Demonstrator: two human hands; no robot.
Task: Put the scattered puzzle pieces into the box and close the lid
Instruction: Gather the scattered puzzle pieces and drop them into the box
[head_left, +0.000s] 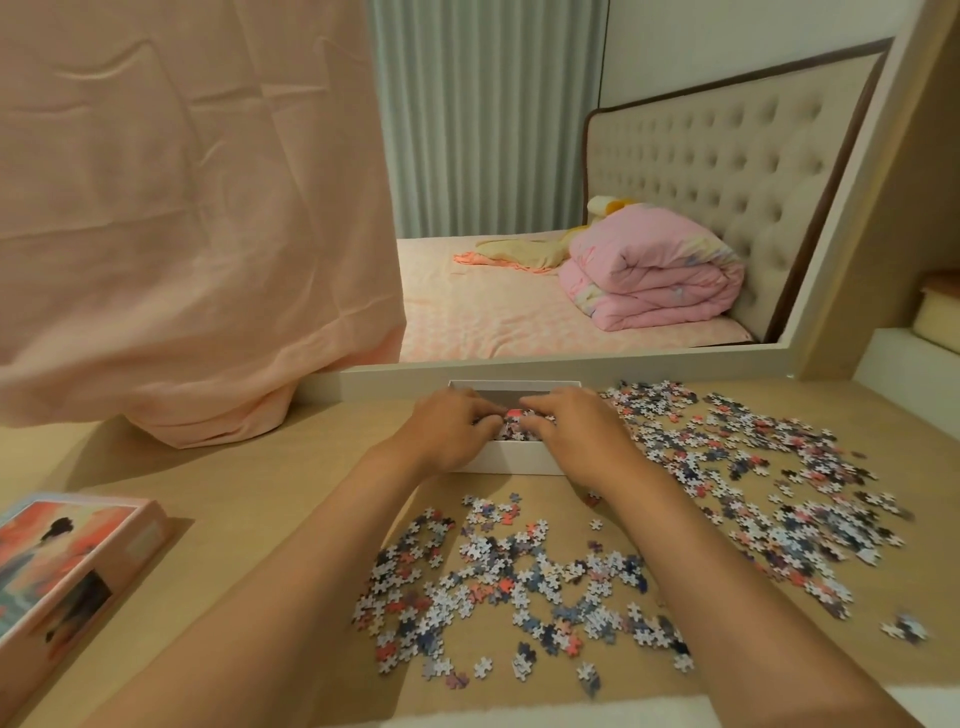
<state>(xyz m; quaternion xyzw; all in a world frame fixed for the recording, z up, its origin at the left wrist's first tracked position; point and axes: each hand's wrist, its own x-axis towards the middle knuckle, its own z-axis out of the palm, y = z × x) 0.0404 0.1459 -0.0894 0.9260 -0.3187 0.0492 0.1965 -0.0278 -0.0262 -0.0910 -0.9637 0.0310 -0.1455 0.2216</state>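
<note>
Left hand (452, 426) and right hand (576, 431) meet over the box (511, 460), both curled round a clump of puzzle pieces (511, 423). Loads more scattered across the table (260, 493).

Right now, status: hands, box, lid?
Left hand and right hand cup a clump of puzzle pieces over the open white box. Many scattered pieces on the desk. Lid off, lying at left.
</note>
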